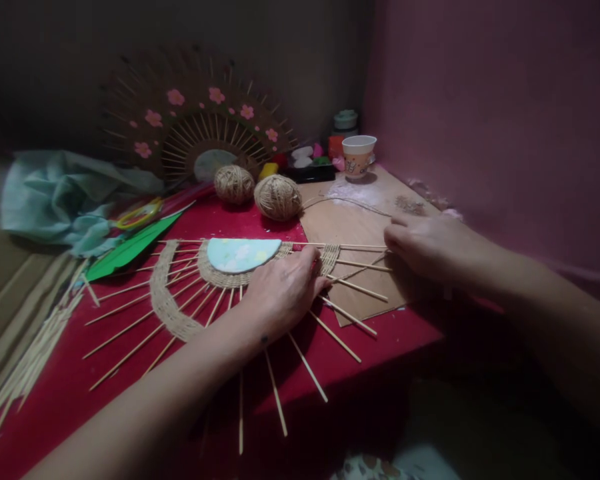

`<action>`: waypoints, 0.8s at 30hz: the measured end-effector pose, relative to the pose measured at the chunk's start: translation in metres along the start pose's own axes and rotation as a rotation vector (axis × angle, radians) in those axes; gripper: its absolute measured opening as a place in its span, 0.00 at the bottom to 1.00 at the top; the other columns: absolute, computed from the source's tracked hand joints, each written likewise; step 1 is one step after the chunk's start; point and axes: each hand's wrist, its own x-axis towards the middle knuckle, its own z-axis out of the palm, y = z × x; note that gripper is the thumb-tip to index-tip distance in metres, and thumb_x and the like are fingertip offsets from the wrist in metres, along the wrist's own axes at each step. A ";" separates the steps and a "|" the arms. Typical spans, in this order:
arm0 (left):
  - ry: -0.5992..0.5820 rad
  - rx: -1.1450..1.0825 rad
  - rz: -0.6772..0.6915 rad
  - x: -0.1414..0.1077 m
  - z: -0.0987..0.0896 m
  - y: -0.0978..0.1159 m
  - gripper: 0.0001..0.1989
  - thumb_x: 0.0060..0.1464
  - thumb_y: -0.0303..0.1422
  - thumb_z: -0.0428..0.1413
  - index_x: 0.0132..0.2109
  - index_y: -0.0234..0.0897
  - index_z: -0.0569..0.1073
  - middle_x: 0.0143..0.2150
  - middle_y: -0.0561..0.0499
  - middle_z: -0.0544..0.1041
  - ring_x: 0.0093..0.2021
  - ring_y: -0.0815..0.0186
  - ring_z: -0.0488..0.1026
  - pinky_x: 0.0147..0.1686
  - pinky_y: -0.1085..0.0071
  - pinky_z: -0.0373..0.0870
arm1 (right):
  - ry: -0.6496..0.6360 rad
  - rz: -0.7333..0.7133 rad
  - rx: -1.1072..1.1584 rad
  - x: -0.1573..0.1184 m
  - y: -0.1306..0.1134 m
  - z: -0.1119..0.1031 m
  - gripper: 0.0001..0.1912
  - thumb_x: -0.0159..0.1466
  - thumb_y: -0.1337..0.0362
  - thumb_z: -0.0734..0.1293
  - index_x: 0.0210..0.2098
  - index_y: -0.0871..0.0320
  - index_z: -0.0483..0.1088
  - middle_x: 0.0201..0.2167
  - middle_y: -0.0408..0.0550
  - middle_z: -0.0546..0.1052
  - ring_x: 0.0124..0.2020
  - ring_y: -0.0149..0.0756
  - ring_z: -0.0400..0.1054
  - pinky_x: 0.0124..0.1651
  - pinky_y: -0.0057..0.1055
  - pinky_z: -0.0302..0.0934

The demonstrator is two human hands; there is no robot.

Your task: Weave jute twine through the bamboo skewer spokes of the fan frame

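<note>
A half-round fan frame of thin wooden sticks [240, 407] lies on the red cloth, its straight side away from me. Twine is woven around a pale blue half-disc [243, 255] and in an outer band [167, 287]. My left hand [285, 287] is closed on the sticks right of the half-disc, beside the band's right end; its palm hides part of the weave. My right hand [415, 241] pinches the twine [357, 268], which stretches from the weave to its fingers. Another length of twine runs from that hand toward a twine ball [279, 198].
Behind stand a second twine ball [234, 185], a paper cup [359, 157] and a finished fan with pink flowers [175, 98]. Cardboard [350, 300] lies under the right side. Yellow-handled scissors [140, 215], green sheet [130, 250], crumpled cloth [70, 193] and loose sticks [40, 353] are left.
</note>
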 end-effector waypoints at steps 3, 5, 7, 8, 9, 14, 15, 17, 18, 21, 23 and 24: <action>0.006 -0.005 0.000 0.000 0.001 0.000 0.17 0.57 0.42 0.52 0.49 0.39 0.64 0.40 0.46 0.77 0.37 0.55 0.75 0.28 0.67 0.62 | 0.144 -0.052 -0.038 0.001 -0.003 -0.005 0.08 0.59 0.72 0.58 0.32 0.58 0.67 0.35 0.53 0.70 0.31 0.38 0.61 0.26 0.32 0.42; 0.022 -0.010 0.011 -0.001 0.001 -0.001 0.19 0.57 0.42 0.52 0.53 0.40 0.62 0.42 0.46 0.77 0.38 0.55 0.75 0.28 0.67 0.62 | 0.205 -0.092 -0.021 0.005 -0.004 -0.009 0.08 0.58 0.72 0.58 0.35 0.59 0.66 0.36 0.53 0.71 0.30 0.37 0.61 0.27 0.33 0.43; 0.033 -0.007 0.023 -0.001 0.002 -0.001 0.19 0.57 0.42 0.52 0.54 0.42 0.61 0.43 0.46 0.77 0.38 0.55 0.75 0.27 0.67 0.62 | 0.242 -0.106 -0.018 0.012 -0.005 -0.011 0.07 0.57 0.72 0.60 0.36 0.59 0.65 0.36 0.53 0.71 0.29 0.36 0.60 0.27 0.32 0.43; 0.032 -0.003 0.028 -0.001 0.002 -0.001 0.19 0.57 0.42 0.52 0.53 0.42 0.62 0.43 0.47 0.77 0.38 0.55 0.75 0.27 0.67 0.62 | 0.245 -0.104 -0.018 0.018 -0.005 -0.012 0.08 0.57 0.72 0.60 0.36 0.59 0.65 0.36 0.52 0.71 0.29 0.36 0.60 0.27 0.32 0.43; 0.030 0.003 0.031 -0.001 0.002 -0.001 0.17 0.57 0.42 0.51 0.52 0.42 0.63 0.42 0.47 0.77 0.38 0.55 0.75 0.28 0.67 0.63 | 0.243 -0.105 -0.013 0.023 -0.004 -0.012 0.08 0.56 0.72 0.61 0.36 0.59 0.65 0.35 0.51 0.72 0.29 0.35 0.60 0.27 0.31 0.43; 0.007 -0.005 0.021 -0.001 -0.001 0.000 0.15 0.57 0.41 0.52 0.49 0.41 0.66 0.39 0.48 0.77 0.37 0.55 0.75 0.30 0.66 0.64 | 0.193 -0.159 0.046 0.055 -0.001 -0.001 0.06 0.57 0.70 0.61 0.35 0.59 0.67 0.34 0.52 0.73 0.33 0.37 0.61 0.31 0.31 0.46; 0.003 -0.011 0.021 -0.001 -0.002 0.001 0.15 0.57 0.41 0.52 0.49 0.40 0.66 0.39 0.48 0.77 0.37 0.55 0.75 0.30 0.66 0.64 | 0.170 -0.150 0.066 0.060 -0.001 0.003 0.06 0.57 0.70 0.61 0.34 0.59 0.68 0.34 0.52 0.73 0.33 0.37 0.61 0.31 0.32 0.46; -0.007 -0.018 0.019 -0.002 -0.003 0.001 0.15 0.57 0.41 0.51 0.49 0.40 0.66 0.39 0.47 0.76 0.37 0.56 0.74 0.30 0.66 0.64 | 0.120 -0.117 0.116 0.066 -0.003 0.009 0.06 0.58 0.68 0.61 0.34 0.59 0.69 0.33 0.53 0.73 0.30 0.36 0.61 0.29 0.32 0.46; -0.010 -0.021 0.019 -0.002 -0.003 0.001 0.15 0.58 0.41 0.50 0.49 0.40 0.66 0.39 0.47 0.76 0.37 0.56 0.74 0.30 0.66 0.64 | 0.103 -0.104 0.139 0.068 -0.005 0.012 0.06 0.59 0.67 0.61 0.34 0.59 0.69 0.32 0.53 0.73 0.29 0.36 0.60 0.28 0.32 0.46; -0.021 -0.045 0.027 -0.002 -0.005 -0.001 0.16 0.58 0.41 0.49 0.50 0.39 0.66 0.39 0.47 0.75 0.37 0.58 0.73 0.31 0.66 0.64 | 0.096 -0.104 0.164 0.069 -0.008 0.017 0.06 0.59 0.68 0.60 0.34 0.60 0.69 0.32 0.53 0.73 0.28 0.35 0.60 0.28 0.31 0.46; -0.041 -0.081 0.034 -0.002 -0.006 -0.002 0.17 0.58 0.41 0.50 0.50 0.38 0.66 0.39 0.47 0.75 0.36 0.59 0.72 0.32 0.67 0.65 | 0.105 -0.105 0.160 0.067 -0.010 0.017 0.06 0.59 0.69 0.60 0.33 0.61 0.69 0.32 0.54 0.73 0.28 0.35 0.60 0.28 0.31 0.47; -0.052 -0.099 0.035 -0.002 -0.008 -0.003 0.17 0.57 0.41 0.50 0.50 0.38 0.67 0.39 0.46 0.75 0.36 0.60 0.72 0.32 0.67 0.65 | 0.107 -0.101 0.160 0.067 -0.010 0.016 0.07 0.59 0.70 0.59 0.33 0.61 0.69 0.32 0.54 0.72 0.28 0.35 0.60 0.28 0.31 0.48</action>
